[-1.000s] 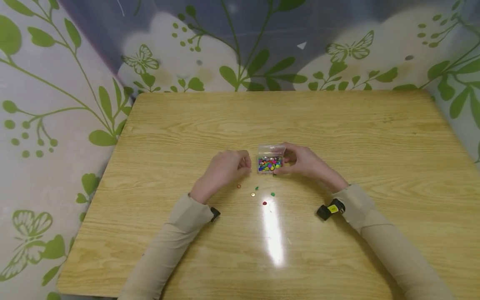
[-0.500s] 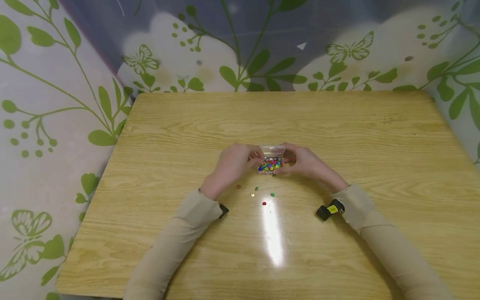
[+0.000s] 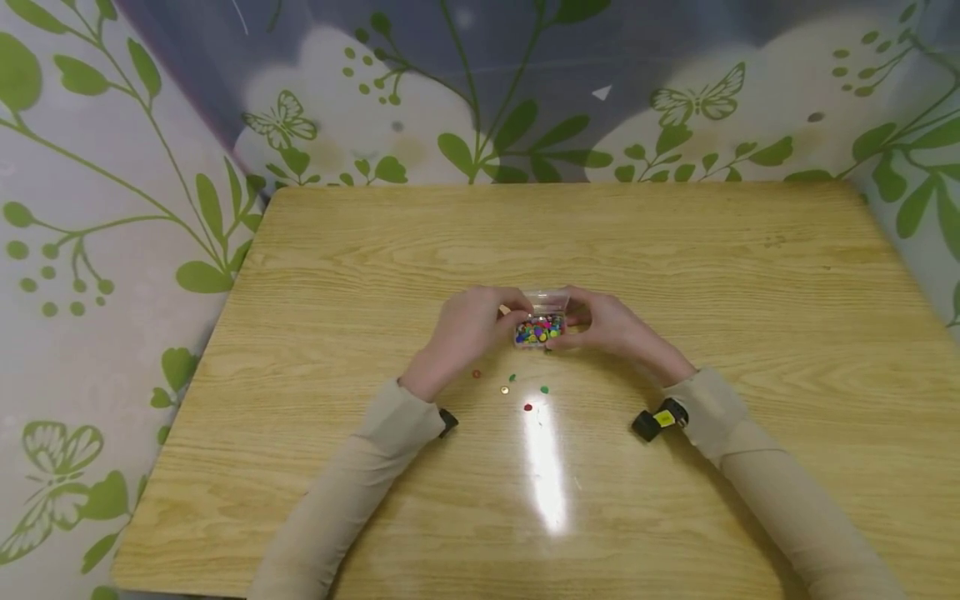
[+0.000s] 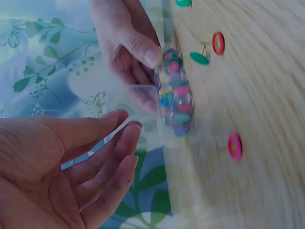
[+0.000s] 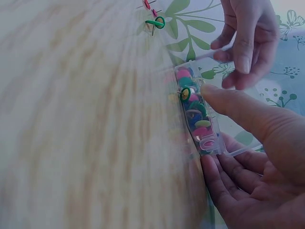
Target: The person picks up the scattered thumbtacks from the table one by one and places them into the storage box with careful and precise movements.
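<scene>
A small clear plastic box [image 5: 215, 136] with its lid [image 3: 550, 298] raised sits mid-table, filled with many-coloured thumbtacks [image 3: 538, 332]. My right hand [image 3: 617, 329] grips its right end, thumb at the front and fingers behind. At the left end, the fingertips of my left hand [image 3: 472, 327] hover over the box by the raised lid. Thumb and fingers there are relaxed and slightly apart in the left wrist view, with nothing visible between them. One green thumbtack [image 5: 185, 94] lies right against the box's front.
In front of the box lie several loose thumbtacks: an orange-red one [image 3: 476, 374], a gold one [image 3: 505, 390], a red one [image 3: 528, 407] and green ones [image 3: 544, 389]. The wooden table [image 3: 360, 250] meets a leaf-patterned wall covering [image 3: 420, 125] at the back.
My left hand has moved right and slightly away from me, from beside the box to over its left end. The right hand and the box have stayed in place.
</scene>
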`<move>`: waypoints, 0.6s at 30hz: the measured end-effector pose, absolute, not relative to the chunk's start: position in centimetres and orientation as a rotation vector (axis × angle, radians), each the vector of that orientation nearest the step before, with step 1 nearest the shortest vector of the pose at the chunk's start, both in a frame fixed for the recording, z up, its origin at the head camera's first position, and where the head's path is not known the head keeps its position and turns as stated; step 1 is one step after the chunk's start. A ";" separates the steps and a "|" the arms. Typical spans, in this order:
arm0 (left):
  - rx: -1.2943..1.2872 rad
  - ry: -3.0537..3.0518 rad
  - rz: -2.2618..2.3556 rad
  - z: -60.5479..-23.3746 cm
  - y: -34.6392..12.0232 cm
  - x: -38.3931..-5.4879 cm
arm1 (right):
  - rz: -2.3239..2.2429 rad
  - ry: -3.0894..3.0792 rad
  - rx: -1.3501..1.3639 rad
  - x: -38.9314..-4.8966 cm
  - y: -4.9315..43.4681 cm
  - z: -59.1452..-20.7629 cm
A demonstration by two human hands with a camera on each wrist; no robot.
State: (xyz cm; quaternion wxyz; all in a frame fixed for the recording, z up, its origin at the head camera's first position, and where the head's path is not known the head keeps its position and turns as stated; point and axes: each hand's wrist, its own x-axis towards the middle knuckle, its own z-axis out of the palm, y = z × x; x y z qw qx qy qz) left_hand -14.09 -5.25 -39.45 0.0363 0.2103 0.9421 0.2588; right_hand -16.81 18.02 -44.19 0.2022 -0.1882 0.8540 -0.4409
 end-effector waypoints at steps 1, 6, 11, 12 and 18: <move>0.636 2.887 0.788 -39.4 -5.6 -14.0 | -1.241 2.375 -0.526 -16.8 18.0 -44.2; 0.643 2.854 0.694 -39.4 -7.6 -13.5 | -1.227 2.388 -0.513 -16.8 18.0 -44.2; 0.684 2.769 0.621 -39.5 -9.5 -12.8 | -1.204 2.416 -0.510 -16.8 17.9 -44.2; 0.693 2.745 0.612 -39.5 -9.7 -12.6 | -1.204 2.417 -0.512 -16.7 17.9 -44.1; 0.698 2.630 0.578 -39.9 -10.4 -12.0 | -1.189 2.432 -0.517 -16.7 17.9 -44.2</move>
